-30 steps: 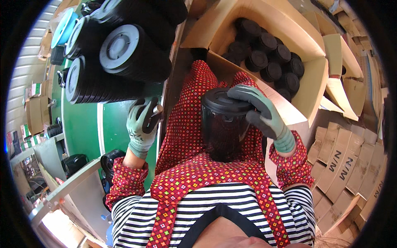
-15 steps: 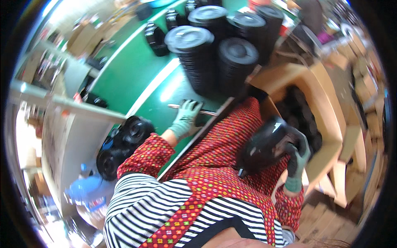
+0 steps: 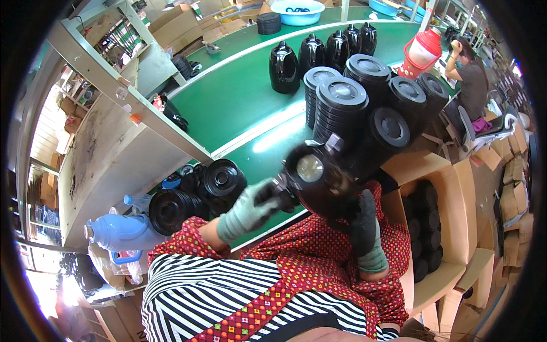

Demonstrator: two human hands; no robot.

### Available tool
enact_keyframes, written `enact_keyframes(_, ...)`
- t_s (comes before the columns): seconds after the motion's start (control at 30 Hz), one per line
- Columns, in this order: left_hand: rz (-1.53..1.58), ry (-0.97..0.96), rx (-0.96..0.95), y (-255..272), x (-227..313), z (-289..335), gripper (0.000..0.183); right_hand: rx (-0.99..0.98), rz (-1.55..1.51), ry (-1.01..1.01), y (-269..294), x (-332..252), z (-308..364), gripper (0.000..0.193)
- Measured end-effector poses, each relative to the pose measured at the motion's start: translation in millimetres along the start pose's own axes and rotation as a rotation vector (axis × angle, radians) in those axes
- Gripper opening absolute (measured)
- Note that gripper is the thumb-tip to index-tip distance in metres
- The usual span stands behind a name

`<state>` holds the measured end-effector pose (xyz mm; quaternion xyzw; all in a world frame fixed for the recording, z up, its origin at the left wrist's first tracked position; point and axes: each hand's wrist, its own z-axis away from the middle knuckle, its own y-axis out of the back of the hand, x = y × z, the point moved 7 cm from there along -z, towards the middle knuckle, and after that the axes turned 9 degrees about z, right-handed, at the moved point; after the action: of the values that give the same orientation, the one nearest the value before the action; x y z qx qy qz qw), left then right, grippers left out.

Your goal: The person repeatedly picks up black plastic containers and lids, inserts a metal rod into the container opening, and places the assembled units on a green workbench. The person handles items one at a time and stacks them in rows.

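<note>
A glossy black jug body [image 3: 327, 191] is tilted in front of me above my lap, with a round pale spot at its upper end. My right hand [image 3: 367, 231], in a green glove with a black palm, grips its lower right side. At its left side my gloved left hand [image 3: 250, 210] has its fingers curled; a small shiny piece shows at the fingertips, too blurred to name. Similar black jug bodies [image 3: 284, 67] stand upright in a row on the green bench [image 3: 228, 122]. Stacks of round black lids [image 3: 342, 94] stand just beyond the held jug.
An open carton [image 3: 464, 211] with black round parts stands at my right. Black round parts [image 3: 171, 211] and a blue thermos [image 3: 122, 232] are at my left, under a metal frame post [image 3: 137, 108]. Farther off are a red-and-white thermos [image 3: 423, 51], a blue basin [image 3: 297, 11] and a seated person [image 3: 472, 80].
My right hand has brought the black jug from beside the carton to the middle. My left hand has left the thin rod's place on the bench and come to the jug. The view has shifted.
</note>
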<state>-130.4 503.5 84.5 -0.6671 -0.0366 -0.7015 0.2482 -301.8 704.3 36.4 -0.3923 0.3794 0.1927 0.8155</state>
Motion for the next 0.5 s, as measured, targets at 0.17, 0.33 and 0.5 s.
enact_keyframes(0.17, -0.120, -0.130, 0.382, 86, 14, -65, 0.041, 0.190, 0.727, 0.391, 30, 10, -24, 0.044)
enact_keyframes(0.33, -0.557, -0.319, 0.822, 180, 35, -166, 0.038, 0.256, 1.049, 0.597, 34, 24, -26, 0.037)
enact_keyframes(0.5, -0.590, -0.368, 1.026, 243, 21, -249, 0.041, 0.238, 1.092, 0.677, 39, 24, -28, 0.035)
